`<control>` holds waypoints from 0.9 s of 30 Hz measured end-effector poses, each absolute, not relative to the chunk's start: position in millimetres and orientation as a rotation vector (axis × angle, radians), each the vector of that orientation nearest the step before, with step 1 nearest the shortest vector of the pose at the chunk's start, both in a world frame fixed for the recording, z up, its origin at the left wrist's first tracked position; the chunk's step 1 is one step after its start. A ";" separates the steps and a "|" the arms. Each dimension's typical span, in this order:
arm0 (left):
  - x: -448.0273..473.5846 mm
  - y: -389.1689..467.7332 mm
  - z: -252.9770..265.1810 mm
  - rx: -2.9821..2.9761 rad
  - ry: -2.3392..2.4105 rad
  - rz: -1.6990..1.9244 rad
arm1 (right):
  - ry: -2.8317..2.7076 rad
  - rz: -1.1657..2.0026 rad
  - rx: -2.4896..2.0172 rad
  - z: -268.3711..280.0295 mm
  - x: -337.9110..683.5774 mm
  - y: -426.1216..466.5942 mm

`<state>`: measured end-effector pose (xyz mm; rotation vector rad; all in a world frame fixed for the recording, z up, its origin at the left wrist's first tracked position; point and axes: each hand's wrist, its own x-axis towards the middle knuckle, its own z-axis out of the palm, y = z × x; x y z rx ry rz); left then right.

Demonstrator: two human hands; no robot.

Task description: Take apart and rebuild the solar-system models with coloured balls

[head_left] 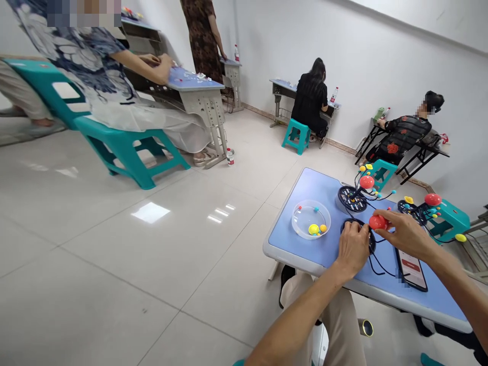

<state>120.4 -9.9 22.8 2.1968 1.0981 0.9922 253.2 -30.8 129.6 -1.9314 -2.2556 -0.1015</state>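
Note:
My right hand (406,233) is closed around a red ball (377,222), just above a round black base (372,244) on the blue table. Fingers of my left hand (353,249) rest over that base and cover much of it; they look pressed down on it. Thin black wires (377,267) reach out from the base toward the table's front edge. Left of my hands stands a clear round dish (296,227) with a yellow ball (313,230), an orange ball (323,228) and a few small beads in it.
Two assembled planet models, one with a red ball (366,182) and another with a red ball (432,199), stand behind my hands. A phone (414,269) lies by my right forearm. Other people sit at desks, and a green chair (125,147) stands at left.

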 end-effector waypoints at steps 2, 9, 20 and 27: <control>120.5 -9.4 22.7 2.189 1.094 0.996 | -2.269 -0.094 -1.963 131.6 250.1 -28.0; 116.2 -10.3 23.8 2.149 1.067 0.977 | -2.321 -0.153 -2.074 132.4 242.5 -26.0; 103.5 -13.6 25.3 2.102 0.997 1.097 | -2.270 -0.071 -2.148 132.8 227.4 -31.3; 64.3 15.6 27.1 2.204 0.920 1.381 | -2.237 -0.062 -2.251 156.9 219.8 -34.9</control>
